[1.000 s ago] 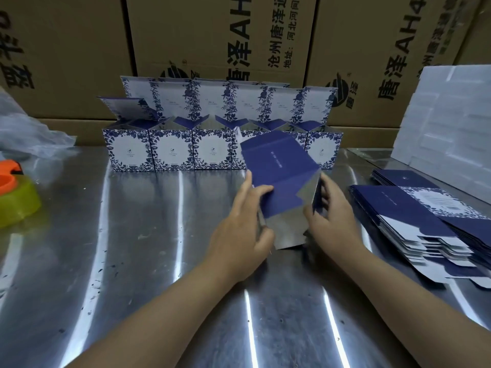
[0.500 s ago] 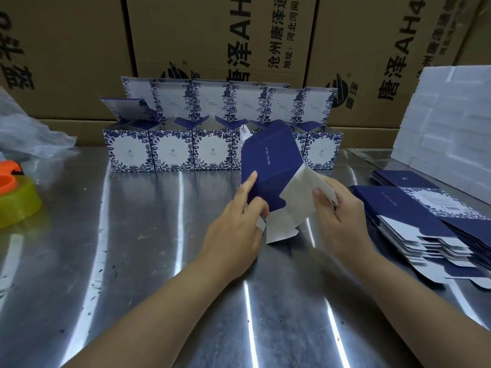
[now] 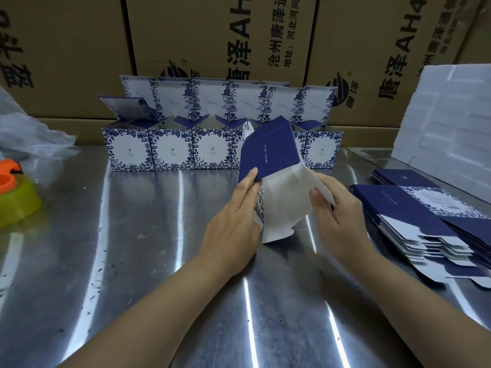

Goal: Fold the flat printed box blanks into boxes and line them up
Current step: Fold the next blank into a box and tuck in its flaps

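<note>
I hold a half-opened box blank tilted above the metal table, its dark blue panel up and its white inside flaps facing me. My left hand grips its left edge, thumb side on the floral panel. My right hand pinches a white flap on the right. Behind it stands a row of folded blue-and-white floral boxes with lids open. A stack of flat blanks lies at the right.
Large brown cartons wall off the back. White foam sheets lean at the right rear. A yellow and orange tape dispenser sits at the left edge, with clear plastic wrap behind it.
The blank has been lifted off the table and tilted upright. It has opened from flat, and the white bottom flaps now spread out between my hands.
</note>
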